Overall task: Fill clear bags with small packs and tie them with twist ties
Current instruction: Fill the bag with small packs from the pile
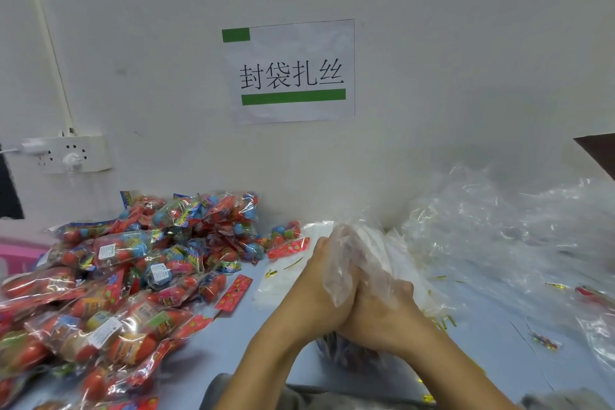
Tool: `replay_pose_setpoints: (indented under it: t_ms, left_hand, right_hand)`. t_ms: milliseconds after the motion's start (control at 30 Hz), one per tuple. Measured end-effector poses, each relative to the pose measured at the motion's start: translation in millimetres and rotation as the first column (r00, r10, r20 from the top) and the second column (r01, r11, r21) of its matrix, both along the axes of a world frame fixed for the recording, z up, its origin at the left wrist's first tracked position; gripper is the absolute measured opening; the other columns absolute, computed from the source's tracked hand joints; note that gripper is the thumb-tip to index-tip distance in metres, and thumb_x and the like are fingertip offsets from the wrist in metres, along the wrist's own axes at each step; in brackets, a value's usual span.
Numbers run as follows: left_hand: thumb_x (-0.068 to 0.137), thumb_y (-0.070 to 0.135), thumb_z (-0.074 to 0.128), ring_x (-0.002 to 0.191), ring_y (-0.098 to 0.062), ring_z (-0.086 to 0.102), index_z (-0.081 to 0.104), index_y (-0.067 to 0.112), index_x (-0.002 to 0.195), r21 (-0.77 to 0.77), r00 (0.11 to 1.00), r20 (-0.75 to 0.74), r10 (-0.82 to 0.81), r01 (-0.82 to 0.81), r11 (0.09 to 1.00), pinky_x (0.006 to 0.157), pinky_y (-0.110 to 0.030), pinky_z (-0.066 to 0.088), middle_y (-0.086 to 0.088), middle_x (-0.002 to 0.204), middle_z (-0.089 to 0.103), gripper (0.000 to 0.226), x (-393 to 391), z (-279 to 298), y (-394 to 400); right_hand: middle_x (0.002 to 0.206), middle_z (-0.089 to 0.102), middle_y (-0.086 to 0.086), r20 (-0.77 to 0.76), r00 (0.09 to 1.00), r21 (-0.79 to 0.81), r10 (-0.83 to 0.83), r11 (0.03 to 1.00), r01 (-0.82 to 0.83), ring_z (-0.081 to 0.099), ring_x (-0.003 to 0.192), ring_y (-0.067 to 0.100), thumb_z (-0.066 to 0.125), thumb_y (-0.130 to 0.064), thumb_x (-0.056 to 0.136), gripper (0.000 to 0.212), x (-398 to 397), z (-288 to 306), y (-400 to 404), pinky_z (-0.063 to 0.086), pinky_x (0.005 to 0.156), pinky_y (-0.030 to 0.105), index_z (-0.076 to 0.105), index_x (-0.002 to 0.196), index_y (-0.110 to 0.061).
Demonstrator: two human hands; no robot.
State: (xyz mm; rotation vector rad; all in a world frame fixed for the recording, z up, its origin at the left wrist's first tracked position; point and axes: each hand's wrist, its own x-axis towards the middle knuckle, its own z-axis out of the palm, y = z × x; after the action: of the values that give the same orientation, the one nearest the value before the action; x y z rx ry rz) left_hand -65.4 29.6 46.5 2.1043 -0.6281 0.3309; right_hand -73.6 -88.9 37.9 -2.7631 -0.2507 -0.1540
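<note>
Both my hands meet at the centre of the table and grip the gathered neck of a clear bag. My left hand wraps the plastic from the left. My right hand closes on it from the right, just below. The bag's lower part, with coloured packs inside, shows dimly under my wrists. A big heap of small red and blue packs lies to the left. Gold twist ties are scattered on the table beyond my hands.
A pile of empty clear bags fills the right side of the blue table. A wall socket and a paper sign are on the wall behind. A pink object sits at the far left.
</note>
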Motion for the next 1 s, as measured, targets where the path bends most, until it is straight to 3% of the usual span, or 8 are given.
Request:
replay_pose_setpoints:
  t_ms: [100,233,367,467,567,667,833,1000]
  left_hand:
    - [0.100,0.021,0.050,0.075,0.016,0.060,0.064,0.025,0.097,-0.169,0.994,-0.103,0.032,-0.049,0.984,0.062,0.000,0.042,0.010,0.087,0.068,0.015,4,-3,-3]
    - [0.091,0.035,0.057,0.060,0.008,0.062,0.065,0.024,0.081,-0.250,0.958,-0.267,0.105,-0.174,0.953,0.049,-0.005,0.041,0.010,0.066,0.068,0.017,11,-10,-5]
    - [0.067,0.064,0.055,0.092,0.011,0.059,0.061,0.050,0.102,-0.228,0.981,-0.180,0.069,-0.110,0.968,0.066,0.000,0.042,0.010,0.116,0.060,0.039,8,-11,-7]
    - [0.059,0.075,0.060,0.118,0.017,0.042,0.046,0.064,0.114,-0.149,1.000,-0.020,0.017,-0.019,0.989,0.090,0.004,0.032,0.035,0.131,0.035,0.058,3,-6,-9]
    - [0.055,0.085,0.052,0.137,0.006,0.017,0.034,0.062,0.126,0.029,0.979,0.163,0.119,-0.126,0.992,0.114,-0.022,0.018,0.060,0.118,0.009,0.077,3,-2,-7]
    - [0.054,0.088,0.047,0.134,0.004,0.020,0.035,0.062,0.119,0.046,0.967,0.149,0.206,-0.215,0.976,0.112,-0.036,0.020,0.046,0.124,0.028,0.071,7,1,3]
    - [0.061,0.071,0.073,0.109,0.007,0.060,0.039,0.039,0.136,-0.424,0.961,-0.278,-0.012,-0.112,0.899,0.078,-0.009,0.048,0.018,0.131,0.056,0.088,10,-5,2]
    - [0.063,0.043,0.084,0.103,-0.024,0.072,0.042,0.048,0.136,-0.802,0.811,-0.410,-0.417,-0.103,0.588,0.067,-0.034,0.059,0.001,0.122,0.071,0.084,15,-19,-12]
  right_hand:
    - [0.121,0.065,-0.011,-0.070,0.997,0.112,0.013,0.994,-0.006,0.055,0.122,0.012,0.051,-0.043,0.091,0.037,-2,5,5,0.038,0.109,0.043,0.058,0.127,-0.037]
    - [0.066,0.060,-0.013,-0.143,0.990,0.232,0.002,0.972,0.032,0.061,0.095,0.018,0.047,-0.028,0.091,0.024,-8,10,8,0.042,0.105,0.041,0.056,0.068,-0.026]
    - [0.085,0.077,0.006,-0.193,0.979,0.351,0.069,0.936,0.003,0.073,0.086,0.022,0.050,-0.017,0.091,0.019,-4,6,3,0.050,0.093,0.038,0.068,0.086,-0.016]
    - [0.073,0.076,0.012,-0.186,0.975,0.475,0.124,0.880,-0.021,0.067,0.054,0.018,0.042,-0.012,0.089,0.030,-5,6,-2,0.043,0.049,0.018,0.070,0.078,-0.009]
    - [0.059,0.071,0.009,-0.143,0.974,0.664,0.176,0.747,-0.038,0.059,0.041,0.017,0.050,-0.012,0.092,0.031,-7,7,-4,0.038,0.039,0.020,0.073,0.072,-0.011]
    - [0.061,0.071,0.014,-0.089,0.990,0.849,0.111,0.528,0.017,0.064,0.041,0.023,0.056,-0.017,0.098,0.027,-6,13,-12,0.042,0.035,0.020,0.079,0.086,-0.024]
    - [0.093,0.079,0.011,-0.126,0.988,0.963,0.095,0.250,0.098,0.076,0.076,0.037,0.058,-0.025,0.098,0.026,1,19,-21,0.060,0.054,0.039,0.075,0.110,-0.041]
    - [0.106,0.078,0.000,-0.121,0.988,0.992,0.094,0.036,0.118,0.076,0.098,0.023,0.059,-0.024,0.100,0.024,12,11,-17,0.059,0.091,0.045,0.077,0.111,-0.036]
